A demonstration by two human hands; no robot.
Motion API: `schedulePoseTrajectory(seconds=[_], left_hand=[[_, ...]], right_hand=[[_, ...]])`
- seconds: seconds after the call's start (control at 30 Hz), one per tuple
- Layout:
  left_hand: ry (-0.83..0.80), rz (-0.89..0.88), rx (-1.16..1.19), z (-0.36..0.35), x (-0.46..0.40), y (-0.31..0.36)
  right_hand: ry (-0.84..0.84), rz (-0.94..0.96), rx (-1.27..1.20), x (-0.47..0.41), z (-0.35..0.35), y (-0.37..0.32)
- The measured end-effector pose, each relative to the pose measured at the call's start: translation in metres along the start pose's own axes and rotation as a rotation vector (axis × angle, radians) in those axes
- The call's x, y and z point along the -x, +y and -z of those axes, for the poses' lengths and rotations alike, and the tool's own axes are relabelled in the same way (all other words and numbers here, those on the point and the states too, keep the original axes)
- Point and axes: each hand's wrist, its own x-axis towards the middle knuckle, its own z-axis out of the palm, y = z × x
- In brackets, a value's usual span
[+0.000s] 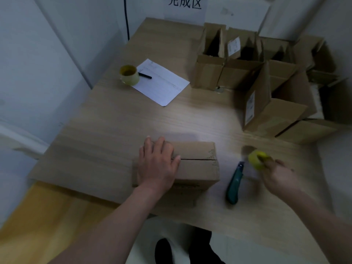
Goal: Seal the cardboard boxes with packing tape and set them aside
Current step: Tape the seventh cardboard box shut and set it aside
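1. While the left hand (157, 162) lies flat on the closed cardboard box (192, 162), its fingers are straight and spread over the left part of the lid, covering that end of the centre seam. No tape shows on the rest of the seam.
2. That box sits near the front edge of the bench (106, 130), a pale wood-grain top that fills most of the view.
3. Over on the right, the right hand (276, 174) has its fingers curled round a yellowish tape roll (256, 160). It's motion-blurred, so I can't tell if the roll touches the bench or is just above it.
4. A teal utility knife (235, 183) lies on the bench between the box and the right hand, blade end pointing away from the person.
5. Further back on the left there's a second tape roll (129, 74) standing beside a sheet of paper (162, 82), with a black pen (145, 75) lying partly on the sheet.
6. Back right corner is crowded with open boxes (238, 58) with flaps standing up, a couple with white labels. One more open box (266, 109) sits closer, just right of centre.
7. Room is small: plain white walls close on the left and behind, a dark cable (126, 18) running down the back wall, and a paper sign (184, 6) with Chinese characters taped above the bench.
8. Yellowish wood floor (38, 216) shows lower left.
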Motion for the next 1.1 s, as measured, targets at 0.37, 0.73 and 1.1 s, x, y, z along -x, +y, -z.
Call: schedulePoseTrajectory(seconds=[0.37,0.73,1.1], left_hand=[[0.085,0.019,0.138,-0.002,0.001,-0.005],[0.272,-0.053,0.851,0.036,0.001,-0.013],[-0.236,-0.297,0.637,0.074,-0.036,-0.004]], right_hand=[[-0.053,0.613,-1.281,0.053,0.069,-0.199],[0.058,0.673,-1.144,0.06,0.036,-0.205],[0.056,0.753,-1.045,0.052,0.044,-0.207]])
